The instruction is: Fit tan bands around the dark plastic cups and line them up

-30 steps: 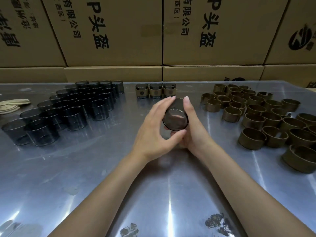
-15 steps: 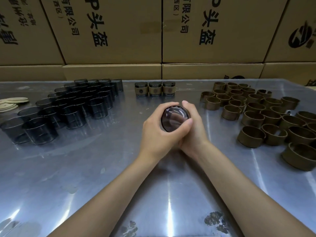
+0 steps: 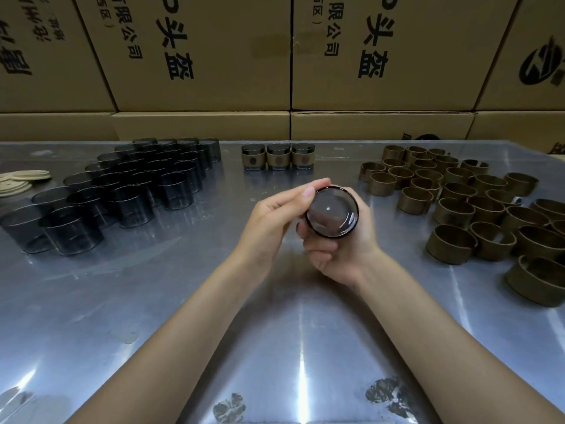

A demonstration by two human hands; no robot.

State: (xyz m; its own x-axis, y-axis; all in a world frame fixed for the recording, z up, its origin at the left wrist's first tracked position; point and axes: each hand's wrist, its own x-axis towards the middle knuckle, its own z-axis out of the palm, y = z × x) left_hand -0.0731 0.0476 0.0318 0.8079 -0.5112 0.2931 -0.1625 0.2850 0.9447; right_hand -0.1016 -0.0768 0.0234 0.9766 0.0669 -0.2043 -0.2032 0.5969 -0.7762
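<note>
A dark plastic cup [image 3: 331, 212] is held above the middle of the steel table [image 3: 153, 301], its round base turned toward me. My right hand [image 3: 345, 255] wraps its far side and underside. My left hand [image 3: 275, 218] grips it from the left, thumb on the rim. Any band on this cup is hidden by my fingers. Three banded cups [image 3: 277, 157] stand in a row at the back centre. Several bare dark cups [image 3: 122, 188] stand at the left. Loose tan bands [image 3: 458, 203] lie at the right.
Stacked cardboard boxes [image 3: 214, 56] form a wall behind the table. A few pale flat discs [image 3: 18, 182] lie at the far left edge. Dark smudges [image 3: 385, 396] mark the table near me.
Both hands have shifted slightly right with the cup. My left thumb has moved from under the cup to its upper left rim, and more of the base now shows.
</note>
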